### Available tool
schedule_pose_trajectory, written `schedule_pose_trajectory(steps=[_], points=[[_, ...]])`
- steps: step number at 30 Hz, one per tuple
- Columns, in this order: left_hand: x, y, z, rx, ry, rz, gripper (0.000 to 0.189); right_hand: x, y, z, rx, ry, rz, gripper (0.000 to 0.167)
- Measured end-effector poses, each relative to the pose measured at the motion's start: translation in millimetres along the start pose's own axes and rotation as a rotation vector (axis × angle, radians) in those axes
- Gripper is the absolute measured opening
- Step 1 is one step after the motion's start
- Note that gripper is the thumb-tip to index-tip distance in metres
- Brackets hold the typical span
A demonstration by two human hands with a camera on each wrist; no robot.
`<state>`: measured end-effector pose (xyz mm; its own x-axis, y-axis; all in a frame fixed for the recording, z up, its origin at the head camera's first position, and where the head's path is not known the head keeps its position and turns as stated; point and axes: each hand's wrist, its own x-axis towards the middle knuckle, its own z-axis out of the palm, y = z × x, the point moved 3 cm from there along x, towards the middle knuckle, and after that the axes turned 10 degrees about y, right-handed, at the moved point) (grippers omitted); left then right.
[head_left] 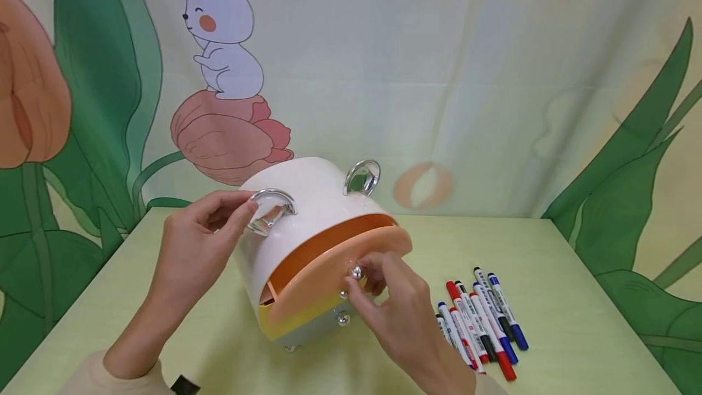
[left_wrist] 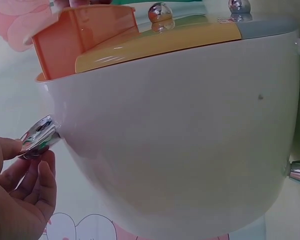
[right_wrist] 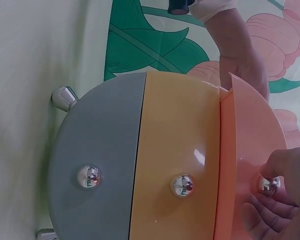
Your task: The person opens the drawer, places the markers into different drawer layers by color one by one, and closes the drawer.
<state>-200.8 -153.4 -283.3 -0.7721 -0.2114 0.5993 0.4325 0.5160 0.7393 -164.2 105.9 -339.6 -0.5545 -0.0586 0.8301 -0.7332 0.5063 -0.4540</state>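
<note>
A small white drawer cabinet (head_left: 307,188) with rounded sides stands on the table, its front turned toward me. My left hand (head_left: 192,245) pinches one chrome ear-shaped loop (left_wrist: 39,137) on its top between thumb and fingers. The top orange drawer (head_left: 340,261) is pulled partway out. At its round silver knob (right_wrist: 268,185), my right hand (head_left: 403,303) grips with thumb and fingers. Below it, the yellow drawer (right_wrist: 177,130) and the grey drawer (right_wrist: 97,130) sit closed, each with a silver knob. The orange drawer's inside is mostly hidden in the head view.
Several markers (head_left: 479,322) with red, blue and black caps lie in a bunch on the light green table (head_left: 576,297), right of my right hand. A second chrome loop (head_left: 363,177) rises from the cabinet top. Behind hangs a printed cloth (head_left: 493,78) with a rabbit and flowers.
</note>
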Motion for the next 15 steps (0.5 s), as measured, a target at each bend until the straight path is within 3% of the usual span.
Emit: schedule_pose_trajectory(steps=[15], points=[[1.2, 1.3, -0.3, -0.015, 0.028, 0.033, 0.025, -14.8, -11, -23, -0.009, 0.009, -0.006, 0.031]])
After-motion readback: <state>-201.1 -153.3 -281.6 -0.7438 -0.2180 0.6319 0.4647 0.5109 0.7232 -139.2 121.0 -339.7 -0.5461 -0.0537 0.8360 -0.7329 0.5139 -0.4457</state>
